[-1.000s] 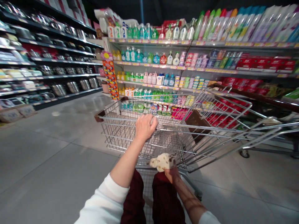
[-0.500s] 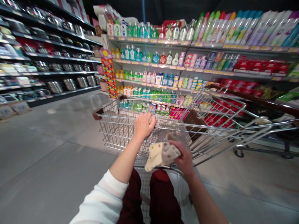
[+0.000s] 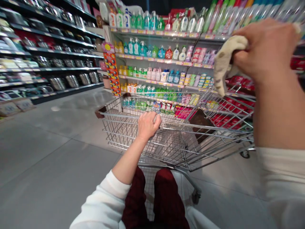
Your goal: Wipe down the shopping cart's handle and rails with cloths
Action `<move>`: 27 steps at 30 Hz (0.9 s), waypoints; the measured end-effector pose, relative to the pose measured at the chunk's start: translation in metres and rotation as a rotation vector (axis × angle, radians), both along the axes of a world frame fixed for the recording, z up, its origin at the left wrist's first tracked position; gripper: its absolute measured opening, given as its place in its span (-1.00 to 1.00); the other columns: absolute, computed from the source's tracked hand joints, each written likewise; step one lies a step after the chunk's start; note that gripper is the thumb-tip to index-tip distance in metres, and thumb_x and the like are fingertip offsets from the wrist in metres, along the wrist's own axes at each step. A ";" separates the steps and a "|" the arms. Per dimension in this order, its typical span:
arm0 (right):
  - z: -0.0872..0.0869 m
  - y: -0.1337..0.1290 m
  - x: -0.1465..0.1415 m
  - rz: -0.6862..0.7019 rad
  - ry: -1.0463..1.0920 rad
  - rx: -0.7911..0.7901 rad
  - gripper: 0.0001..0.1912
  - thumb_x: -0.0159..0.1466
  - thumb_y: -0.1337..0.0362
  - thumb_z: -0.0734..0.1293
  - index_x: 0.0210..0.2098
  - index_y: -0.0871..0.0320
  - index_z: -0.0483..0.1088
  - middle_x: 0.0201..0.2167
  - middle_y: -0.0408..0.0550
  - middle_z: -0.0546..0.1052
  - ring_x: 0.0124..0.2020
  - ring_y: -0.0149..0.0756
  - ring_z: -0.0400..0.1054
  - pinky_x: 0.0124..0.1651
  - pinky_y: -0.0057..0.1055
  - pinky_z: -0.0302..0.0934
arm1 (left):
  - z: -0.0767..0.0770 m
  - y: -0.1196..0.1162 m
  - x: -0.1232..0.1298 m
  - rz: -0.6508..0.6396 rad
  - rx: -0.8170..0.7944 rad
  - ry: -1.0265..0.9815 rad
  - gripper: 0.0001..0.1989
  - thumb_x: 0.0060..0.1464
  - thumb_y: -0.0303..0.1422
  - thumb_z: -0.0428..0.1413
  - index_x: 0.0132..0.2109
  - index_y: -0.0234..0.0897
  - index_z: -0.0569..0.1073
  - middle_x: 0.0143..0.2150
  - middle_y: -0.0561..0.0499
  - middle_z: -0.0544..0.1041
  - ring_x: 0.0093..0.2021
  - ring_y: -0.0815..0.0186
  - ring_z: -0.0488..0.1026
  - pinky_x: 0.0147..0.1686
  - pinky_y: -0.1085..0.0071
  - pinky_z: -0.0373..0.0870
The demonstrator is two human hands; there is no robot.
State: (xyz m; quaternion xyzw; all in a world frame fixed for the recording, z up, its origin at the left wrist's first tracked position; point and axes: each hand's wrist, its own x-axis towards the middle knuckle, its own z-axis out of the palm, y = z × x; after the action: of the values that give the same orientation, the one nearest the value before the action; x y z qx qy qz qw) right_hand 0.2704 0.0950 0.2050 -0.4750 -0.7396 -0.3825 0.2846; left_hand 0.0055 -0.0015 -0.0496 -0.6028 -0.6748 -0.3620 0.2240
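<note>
My left hand point(image 3: 148, 124) is closed around the top side rail of a metal shopping cart point(image 3: 114, 119). Something small and greyish shows beside its thumb, too unclear to name. Raised high at the right, close to the camera, my right hand point(image 3: 265, 52) grips a cream cloth point(image 3: 221, 65) with brownish spots. The cloth hangs down from the fingers, in front of the shelves and above the cart's handle end. A brown panel point(image 3: 202, 125) sits inside the cart toward the right.
Shelves of pump bottles point(image 3: 160, 52) and tubs stand behind the cart. Spray cans point(image 3: 226, 16) line the top shelf at right. Racks of steel pots point(image 3: 71, 81) run along the left, with cardboard boxes point(image 3: 16, 106) on the floor. A cart wheel point(image 3: 196, 194) shows near my knees.
My right hand has lifted the spotted cloth from low over the near side of the cart up to the upper right. My left hand stays on the cart's rail.
</note>
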 end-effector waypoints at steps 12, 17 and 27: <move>-0.102 0.090 -0.085 0.289 -0.685 -0.401 -0.73 0.34 0.28 0.26 -0.02 0.10 0.50 -0.08 -0.01 0.55 -0.15 -0.25 0.38 -0.19 -0.38 0.03 | -0.004 -0.003 -0.003 -0.025 0.055 0.019 -0.70 0.37 -0.28 -0.07 -0.31 -0.20 0.45 -0.35 -0.03 0.54 -0.24 0.20 0.42 -0.21 0.28 0.17; -0.133 0.087 -0.107 0.396 -0.661 -0.438 -0.72 0.33 0.29 0.24 -0.03 0.08 0.50 -0.12 -0.02 0.55 -0.16 -0.24 0.37 -0.18 -0.35 0.10 | -0.005 -0.006 -0.003 -0.017 0.054 0.008 -0.71 0.35 -0.28 -0.07 -0.30 -0.18 0.46 -0.35 -0.03 0.54 -0.24 0.19 0.42 -0.21 0.27 0.19; -0.177 0.063 -0.136 0.542 -0.645 -0.722 -0.65 0.23 0.29 0.29 -0.03 -0.01 0.55 -0.07 -0.07 0.62 -0.18 -0.24 0.41 -0.27 -0.37 0.03 | -0.011 -0.013 -0.004 -0.057 0.126 -0.041 -0.66 0.38 -0.22 -0.13 -0.26 -0.19 0.47 -0.33 -0.06 0.53 -0.23 0.17 0.40 -0.18 0.23 0.21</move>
State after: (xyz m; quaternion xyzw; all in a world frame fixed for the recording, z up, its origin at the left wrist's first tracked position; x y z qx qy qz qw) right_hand 0.1339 0.1585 0.0281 -0.1940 -0.9691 -0.1439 -0.0489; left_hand 0.0016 -0.0147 -0.0603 -0.5991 -0.6377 -0.4220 0.2373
